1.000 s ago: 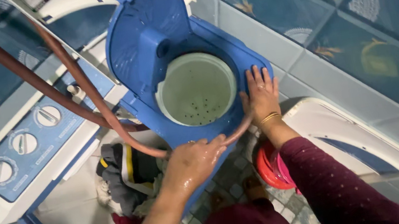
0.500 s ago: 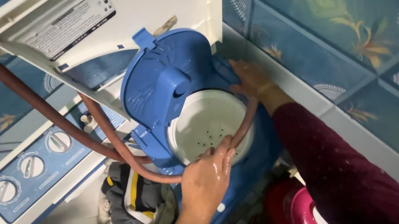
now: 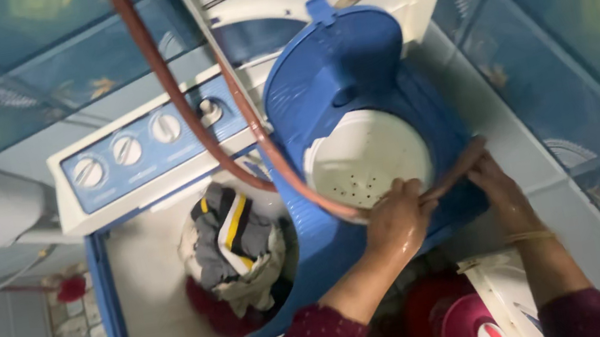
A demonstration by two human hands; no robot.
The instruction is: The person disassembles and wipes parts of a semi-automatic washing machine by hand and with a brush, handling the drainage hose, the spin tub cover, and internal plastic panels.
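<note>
The left hand (image 3: 398, 219) curled tight around the brown hose (image 3: 182, 107) over the white spin tub (image 3: 366, 156); the right hand (image 3: 496, 181) gripped the hose's end.

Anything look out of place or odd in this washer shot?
Nothing is spilled or visibly damaged. One oddity: a reddish-brown hose runs across the control panel to the white spin drum, where both the left hand and right hand grip it. Clothes sit heaped in the wash tub.
</note>
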